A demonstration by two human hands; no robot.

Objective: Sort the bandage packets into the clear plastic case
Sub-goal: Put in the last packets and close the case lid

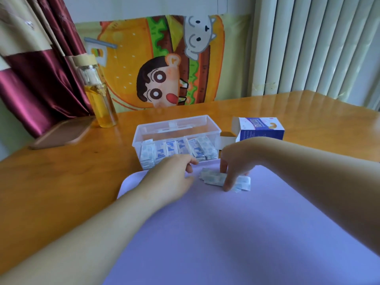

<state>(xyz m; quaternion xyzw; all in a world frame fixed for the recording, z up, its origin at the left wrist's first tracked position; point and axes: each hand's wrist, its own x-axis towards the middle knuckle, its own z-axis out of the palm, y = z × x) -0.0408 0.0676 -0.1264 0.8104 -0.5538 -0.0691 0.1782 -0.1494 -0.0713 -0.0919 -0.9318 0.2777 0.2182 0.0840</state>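
**Most packets filed, one small heap left**

Head view: I am seeing the clear plastic case (176,128) standing open-topped just beyond both sets of fingertips, with a row of filed packets (178,151) standing upright along its near wall. I am judging the sort as mostly done. The loose packets (213,177) are lying on the purple mat (226,233) directly under the right hand (236,161), whose thumb and fingers are pinching that small heap from its near and far sides. The left hand (172,177) is resting on the mat just left of the heap, fingers relaxed and holding nothing. As I am reading it, only this heap is remaining. The case's near wall is sitting close ahead of the fingertips, so any lift is needing to clear that rim. The blue box (261,128) is standing just beyond the right wrist, and the bottle (98,95) is standing well off past the left fingers
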